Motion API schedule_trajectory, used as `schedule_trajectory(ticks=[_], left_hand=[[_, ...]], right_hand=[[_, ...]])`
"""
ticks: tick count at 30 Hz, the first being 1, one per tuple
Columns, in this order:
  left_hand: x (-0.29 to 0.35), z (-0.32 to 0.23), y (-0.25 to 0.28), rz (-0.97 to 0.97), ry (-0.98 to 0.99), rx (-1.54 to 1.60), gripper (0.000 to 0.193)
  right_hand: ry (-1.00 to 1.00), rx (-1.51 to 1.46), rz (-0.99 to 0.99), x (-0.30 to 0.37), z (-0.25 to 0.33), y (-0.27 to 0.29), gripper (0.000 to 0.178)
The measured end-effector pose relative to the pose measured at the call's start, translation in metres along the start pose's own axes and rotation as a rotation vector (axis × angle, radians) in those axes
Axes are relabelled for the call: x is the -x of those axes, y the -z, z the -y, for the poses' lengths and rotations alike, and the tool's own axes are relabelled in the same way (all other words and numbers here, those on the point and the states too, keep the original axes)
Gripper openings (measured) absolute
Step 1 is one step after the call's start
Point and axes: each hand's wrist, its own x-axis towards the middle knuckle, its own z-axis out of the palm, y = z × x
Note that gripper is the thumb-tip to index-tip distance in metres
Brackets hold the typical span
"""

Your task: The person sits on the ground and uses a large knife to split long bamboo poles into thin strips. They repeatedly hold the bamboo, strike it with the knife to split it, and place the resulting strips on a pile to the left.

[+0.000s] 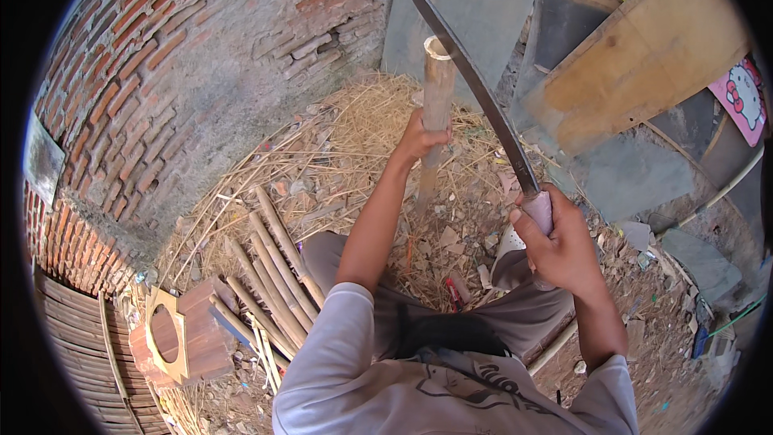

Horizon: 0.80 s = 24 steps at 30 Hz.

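Observation:
My left hand [423, 137] is wrapped round a thick bamboo pole [437, 97], which stands upright with its hollow pale top end facing me. In my right hand [561, 246] is a machete [491, 105], gripped by its light pinkish handle. The long dark blade slants up and to the left, and its upper part passes just beside the bamboo's top rim in this view. Whether blade and bamboo touch, I cannot tell. The pole's lower end goes down toward the littered ground between my legs.
Several cut bamboo lengths [278, 274] lie at my left, near a brown board [189, 334] with a ring-shaped wooden piece [167, 337]. A brick wall [193, 89] rises at the far left. Grey sheets [459, 12] and a wooden panel [644, 48] lean at the far right. Straw [374, 117] covers the ground.

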Motion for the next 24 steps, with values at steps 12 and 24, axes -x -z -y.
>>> schedule_trajectory(ticks=[12,24], left_hand=[[-0.005,0.007,-0.004,-0.012,0.008,-0.036,0.025],[0.006,0.003,0.002,-0.011,0.003,0.005,0.019]], right_hand=[[0.115,0.036,-0.165,-0.013,0.001,0.004,0.026],[-0.143,-0.163,0.187,-0.022,-0.007,0.011,0.019]])
